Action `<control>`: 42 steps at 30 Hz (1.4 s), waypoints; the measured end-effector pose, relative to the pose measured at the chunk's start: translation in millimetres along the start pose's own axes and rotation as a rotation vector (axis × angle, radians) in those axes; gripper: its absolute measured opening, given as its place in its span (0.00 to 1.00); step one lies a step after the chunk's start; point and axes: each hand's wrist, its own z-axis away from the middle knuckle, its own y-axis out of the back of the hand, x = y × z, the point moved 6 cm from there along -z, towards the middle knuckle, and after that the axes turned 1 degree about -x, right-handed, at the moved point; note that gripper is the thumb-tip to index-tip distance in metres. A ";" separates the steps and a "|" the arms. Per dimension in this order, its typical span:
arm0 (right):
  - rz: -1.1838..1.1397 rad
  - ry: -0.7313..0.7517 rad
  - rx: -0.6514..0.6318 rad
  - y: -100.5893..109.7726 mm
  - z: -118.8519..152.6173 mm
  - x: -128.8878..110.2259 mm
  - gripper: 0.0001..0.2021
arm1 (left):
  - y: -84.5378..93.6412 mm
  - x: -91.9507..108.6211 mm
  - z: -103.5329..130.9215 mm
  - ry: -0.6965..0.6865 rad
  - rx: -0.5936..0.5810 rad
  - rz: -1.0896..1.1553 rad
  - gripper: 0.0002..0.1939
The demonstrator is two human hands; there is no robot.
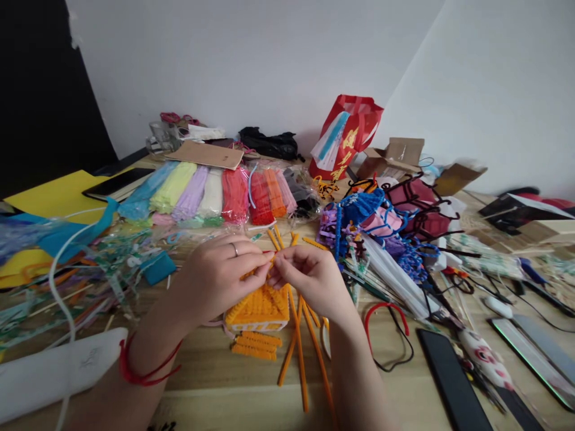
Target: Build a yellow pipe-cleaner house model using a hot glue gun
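My left hand (224,272), with a ring on one finger and a red string at the wrist, is closed in a pinch. Its fingertips meet those of my right hand (312,276), also pinched. Between them shows a bit of orange pipe cleaner (271,264); the fingers hide most of it. Right below is a small house-like piece made of orange pipe cleaners (259,308), with a pale striped lower side. Short, coiled orange pieces (257,345) lie in front of it. Several long straight orange pipe cleaners (302,365) lie under and beside my right hand.
Bagged bundles of coloured pipe cleaners (211,191) line the back, near a red bag (344,137). Finished blue and purple pipe-cleaner pieces (372,221) are heaped at right. A black phone (451,380), scissors (487,386) and a white device with a cord (58,374) lie near the front.
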 end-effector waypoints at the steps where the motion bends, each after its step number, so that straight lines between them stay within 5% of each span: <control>1: 0.007 0.006 0.000 0.0 0.0 -0.5 0.12 | -0.7 -0.6 0.4 0.001 0.000 0.002 0.08; 16: -0.152 -0.001 -0.006 1.3 -4.5 -1.1 0.11 | -2.7 -12.5 4.3 0.095 0.044 0.087 0.05; 27: -0.512 -0.132 -0.049 -7.8 -13.1 13.7 0.11 | 0.9 -9.9 4.4 0.046 0.097 0.084 0.05; 34: -0.506 -0.076 0.021 -6.5 -13.7 14.9 0.11 | -0.8 -10.1 5.4 0.064 0.101 0.094 0.06; 42: -0.329 -0.003 0.108 -1.5 -12.5 8.0 0.12 | -8.6 -19.4 3.5 0.275 0.023 0.262 0.08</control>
